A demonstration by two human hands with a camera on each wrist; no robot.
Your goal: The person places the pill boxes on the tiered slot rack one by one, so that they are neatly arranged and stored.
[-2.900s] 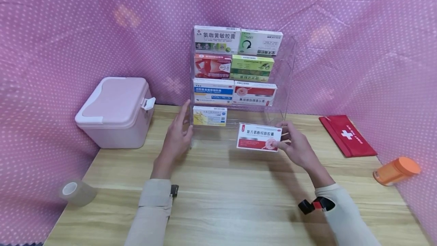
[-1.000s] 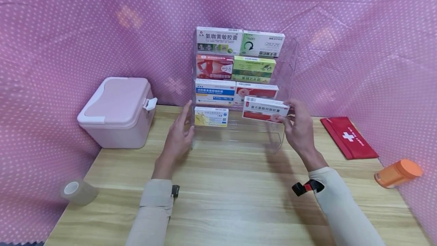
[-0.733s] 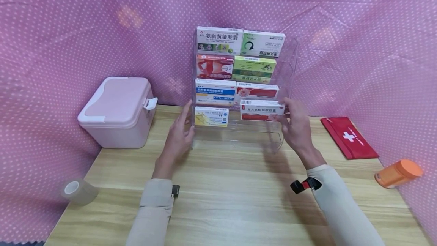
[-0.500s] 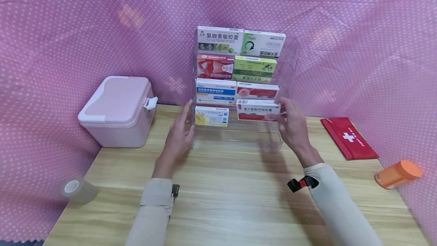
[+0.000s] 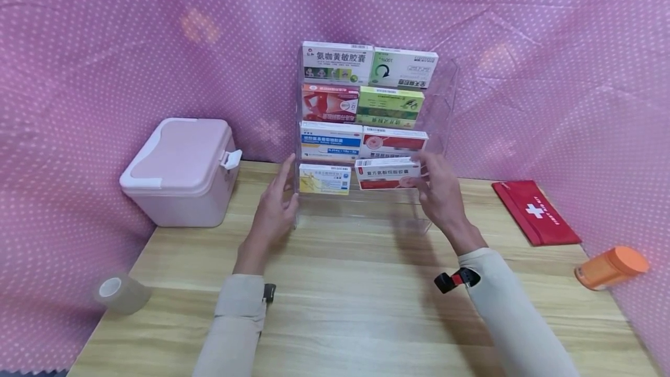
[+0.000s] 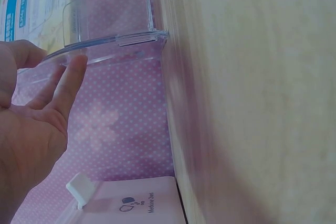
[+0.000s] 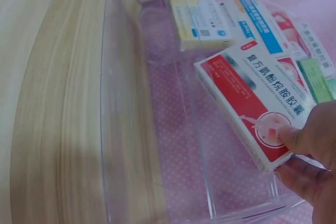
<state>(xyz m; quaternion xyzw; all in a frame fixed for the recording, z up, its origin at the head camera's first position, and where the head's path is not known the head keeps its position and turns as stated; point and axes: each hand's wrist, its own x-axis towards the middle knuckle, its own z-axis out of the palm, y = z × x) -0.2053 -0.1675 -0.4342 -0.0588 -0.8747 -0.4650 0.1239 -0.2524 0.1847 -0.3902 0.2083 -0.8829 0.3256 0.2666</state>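
Observation:
My right hand [image 5: 442, 194] pinches a red-and-white medicine box [image 5: 384, 174] at its right end, thumb in front and fingers behind. The box is slightly tilted at the bottom tier of a clear acrylic display rack [image 5: 361, 209], right of a small yellow-and-white medicine box [image 5: 324, 180]. In the right wrist view the held box [image 7: 252, 103] stands at an angle to the rack's front lip. With fingers extended, my left hand [image 5: 271, 208] touches the rack's left side; the left wrist view shows its fingertips at the clear side panel [image 6: 110, 43].
Higher tiers hold several medicine boxes in pairs, including a blue-and-white box [image 5: 330, 143] and a green box [image 5: 389, 106]. A pink medicine chest [image 5: 180, 173] and a tape roll [image 5: 123, 294] are left. A red first aid pouch [image 5: 536, 212] and orange bottle [image 5: 609, 267] lie right.
My right hand has carried the red-and-white box up from in front of the rack, then leftward along the bottom tier, close to the yellow-and-white box. The left hand stays at the rack's side.

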